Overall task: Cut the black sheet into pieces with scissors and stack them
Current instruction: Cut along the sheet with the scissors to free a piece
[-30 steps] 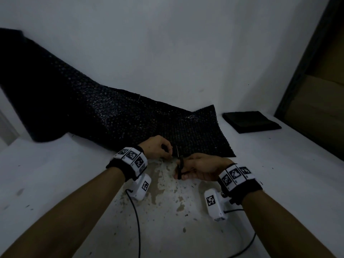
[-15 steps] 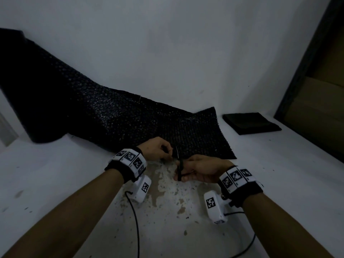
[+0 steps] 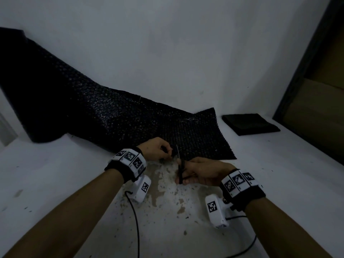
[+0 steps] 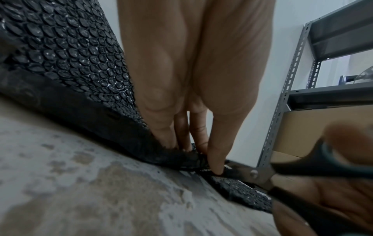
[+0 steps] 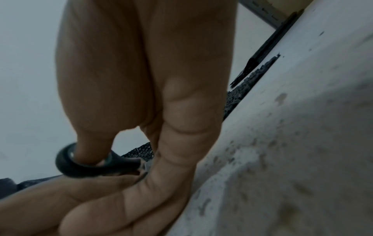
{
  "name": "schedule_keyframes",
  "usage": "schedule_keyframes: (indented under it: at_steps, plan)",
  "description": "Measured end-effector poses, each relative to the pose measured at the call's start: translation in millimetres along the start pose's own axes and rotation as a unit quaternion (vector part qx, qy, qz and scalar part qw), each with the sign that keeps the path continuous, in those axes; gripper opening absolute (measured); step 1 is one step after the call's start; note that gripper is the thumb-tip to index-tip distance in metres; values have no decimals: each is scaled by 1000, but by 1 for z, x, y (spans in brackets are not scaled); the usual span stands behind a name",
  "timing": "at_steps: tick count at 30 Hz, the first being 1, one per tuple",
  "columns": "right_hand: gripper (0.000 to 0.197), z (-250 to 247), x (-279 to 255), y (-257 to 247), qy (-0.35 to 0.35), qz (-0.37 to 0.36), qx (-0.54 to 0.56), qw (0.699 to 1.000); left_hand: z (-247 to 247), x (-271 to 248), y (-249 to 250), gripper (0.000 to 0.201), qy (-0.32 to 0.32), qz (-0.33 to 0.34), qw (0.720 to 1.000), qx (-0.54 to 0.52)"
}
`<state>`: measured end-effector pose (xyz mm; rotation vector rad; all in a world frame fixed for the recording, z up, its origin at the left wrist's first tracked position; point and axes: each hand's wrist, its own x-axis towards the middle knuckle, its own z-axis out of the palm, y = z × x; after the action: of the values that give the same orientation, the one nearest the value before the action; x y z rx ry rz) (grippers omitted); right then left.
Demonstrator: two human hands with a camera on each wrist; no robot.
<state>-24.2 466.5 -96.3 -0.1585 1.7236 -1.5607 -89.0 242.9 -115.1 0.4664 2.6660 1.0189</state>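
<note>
Black sheet (image 3: 115,120) bubble-textured, left hand (image 3: 155,148) pinching its edge, right hand (image 3: 202,171) gripping scissors (image 3: 180,165).

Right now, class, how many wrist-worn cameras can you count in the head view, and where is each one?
2. One camera hangs under the left wrist, near the sheet; the other camera hangs under the right wrist, whose hand holds the scissors.

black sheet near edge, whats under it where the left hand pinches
Under the sheet edge that the left hand pinches lies the worn white table. The scissors blades reach in at that lifted edge. The fingers cover the blade tips.
</note>
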Motion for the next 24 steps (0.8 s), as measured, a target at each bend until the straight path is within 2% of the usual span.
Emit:
schedule_keyframes:
  at_steps: [3,7,12,16,24]
  plan:
    - [46,1,0,-2,-1,2,12,1000,-1,-2,4,16,-3,0,1000,1]
    - [39,4,6,-5,18,-3,37,999,0,-6,4,14,-5,6,999,-38]
    - [48,5,16,-9,27,-14,37,999,1,-9,-2,5,-2,9,998,-68]
    - [41,3,19,-11,27,-22,42,998,1,-10,-5,5,0,17,996,-88]
    - [39,1,25,-11,25,-27,13,999,2,-13,-10,7,-4,37,989,-141]
